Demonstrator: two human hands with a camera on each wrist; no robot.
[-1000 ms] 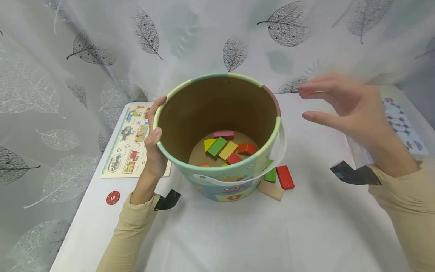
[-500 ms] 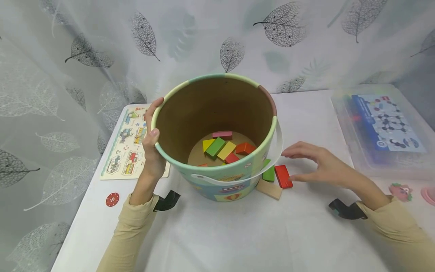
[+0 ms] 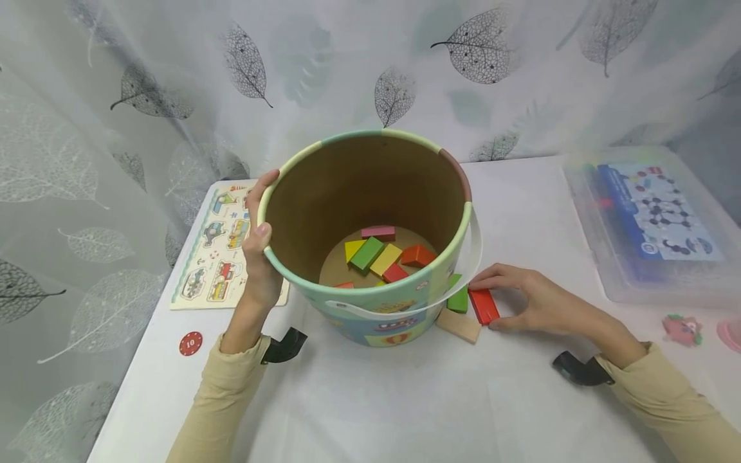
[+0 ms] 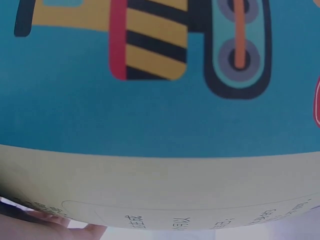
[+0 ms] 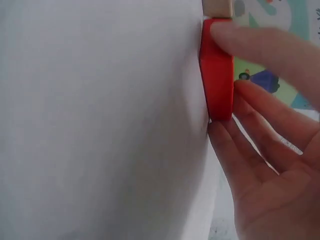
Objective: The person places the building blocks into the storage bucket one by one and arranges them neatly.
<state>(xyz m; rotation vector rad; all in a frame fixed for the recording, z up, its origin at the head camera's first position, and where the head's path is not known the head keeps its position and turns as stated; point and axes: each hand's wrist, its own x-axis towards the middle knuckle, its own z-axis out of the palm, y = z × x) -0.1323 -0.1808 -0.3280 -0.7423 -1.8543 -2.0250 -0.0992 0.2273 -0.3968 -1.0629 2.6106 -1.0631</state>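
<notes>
A round bucket [image 3: 370,312] with cartoon prints and a white handle stands tilted towards me on the table. My left hand [image 3: 258,257] grips its rim from the left side. On the bucket's floor lie several coloured blocks, among them a green block [image 3: 367,254] and a pink block [image 3: 379,233]. Outside, at the bucket's right foot, my right hand [image 3: 535,302] pinches a red block [image 5: 217,75] between thumb and fingers, one at each end. Close to it lie a green block [image 3: 458,299], partly hidden by the bucket, and a plain wooden block [image 3: 458,325].
A picture puzzle board [image 3: 202,257] lies left of the bucket, partly behind my left hand. Nearer me is a red chip [image 3: 190,343] marked 10. At the right stand a clear plastic box [image 3: 625,283], a pink toy figure [image 3: 682,329] and a pink round piece [image 3: 731,334].
My right hand has come down from beside the plastic box to the table and taken hold of the red block. My left hand still holds the bucket's rim.
</notes>
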